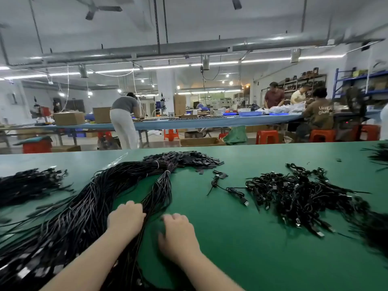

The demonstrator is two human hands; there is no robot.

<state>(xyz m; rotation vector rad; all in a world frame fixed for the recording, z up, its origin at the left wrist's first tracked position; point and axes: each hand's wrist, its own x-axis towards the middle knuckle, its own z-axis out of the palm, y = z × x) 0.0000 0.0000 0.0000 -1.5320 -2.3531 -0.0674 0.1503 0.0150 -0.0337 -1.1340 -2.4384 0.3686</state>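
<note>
"Black cable bundle [88,206] is lying across the left half of the green table [231,259], fanning out toward me and narrowing to a white tie [167,171] at its far end."

"And what are your hands doing?"

"My left hand [126,219] is resting on the bundle's right-hand branch, with the fingers curling down into the strands and gripping them. My right hand [178,236] is sitting just beside it on the bare green surface, fingers curling under. It is showing up blurred, so I am not able to tell whether it is pinching anything."

"What is lying around you?"

"Small black flat pieces [189,159] are lying in a heap just past the tie. A single coiled cable [235,192] with a plug is lying between the bundle and a tangled pile of coiled cables [294,194] on my right. Another batch of cables [27,185] is lying at the far left, apart from my bundle."

"Anyone else?"

"People are working at a long blue table [189,120] well behind mine. One standing person [123,122] is bending over it, and others are sitting by red stools [266,136]."
</note>
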